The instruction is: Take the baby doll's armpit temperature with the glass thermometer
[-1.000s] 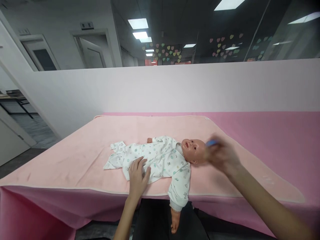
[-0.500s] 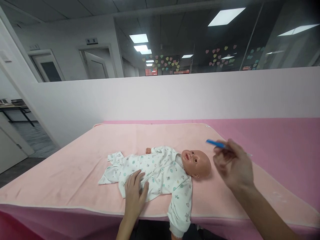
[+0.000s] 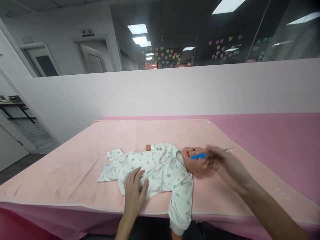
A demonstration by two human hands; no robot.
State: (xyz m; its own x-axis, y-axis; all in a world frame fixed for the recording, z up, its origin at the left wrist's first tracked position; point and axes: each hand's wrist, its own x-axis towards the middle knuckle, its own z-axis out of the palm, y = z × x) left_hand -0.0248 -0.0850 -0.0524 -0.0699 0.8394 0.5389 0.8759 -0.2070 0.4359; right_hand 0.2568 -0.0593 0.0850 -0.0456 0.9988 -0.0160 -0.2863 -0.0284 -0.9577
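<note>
A baby doll [image 3: 155, 166] in a white sleepsuit with small green and grey prints lies on its back, its head to the right. My left hand [image 3: 135, 186] rests on the doll's lower body, fingers spread and nothing in them. In my right hand [image 3: 216, 158] is a slim stick [image 3: 198, 156] with a blue end and a thin whitish other end; its exact kind cannot be made out. That hand is blurred by motion and covers part of the doll's head [image 3: 191, 163]. The blue end shows over the face, near the mouth; whether it touches is unclear.
A peach blanket [image 3: 62, 166] covers much of the pink surface [image 3: 270, 140]. Behind stands a low white wall [image 3: 160, 93] with glass above. The doll's near arm [image 3: 180, 210] hangs over the front edge. Doors and a side table [image 3: 15, 106] are further off at left.
My right hand has moved left with the blue-ended stick, from beside the doll's head to over its face. My left hand stays on the doll. The view has tilted slightly down.
</note>
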